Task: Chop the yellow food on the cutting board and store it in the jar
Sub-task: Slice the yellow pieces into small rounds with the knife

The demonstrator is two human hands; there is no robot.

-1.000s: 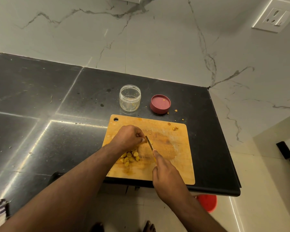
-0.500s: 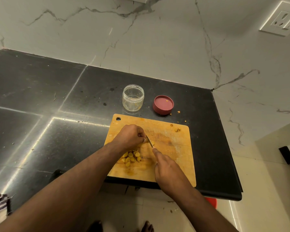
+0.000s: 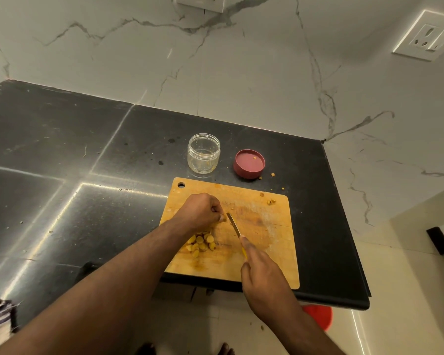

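Observation:
A wooden cutting board (image 3: 272, 239) lies at the counter's front edge. My left hand (image 3: 200, 211) pinches a small piece of yellow food (image 3: 223, 218) on the board. My right hand (image 3: 264, 280) grips a knife (image 3: 233, 224) by its yellow handle, forefinger along the spine, the blade right beside the pinched piece. A pile of cut yellow slices (image 3: 200, 243) sits just below my left hand. An open clear jar (image 3: 203, 152) stands behind the board, with its red lid (image 3: 249, 163) upside down to the right.
Yellow crumbs (image 3: 270, 201) lie at the board's far right corner and on the black counter (image 3: 62, 201) near the lid. Marble walls (image 3: 241, 73) close the back and right. The counter drops off at right; a red object (image 3: 321, 316) sits on the floor below.
The knife has lifted and come down again at the piece my left hand pinches. The camera has shifted slightly; jar, lid and board stay put.

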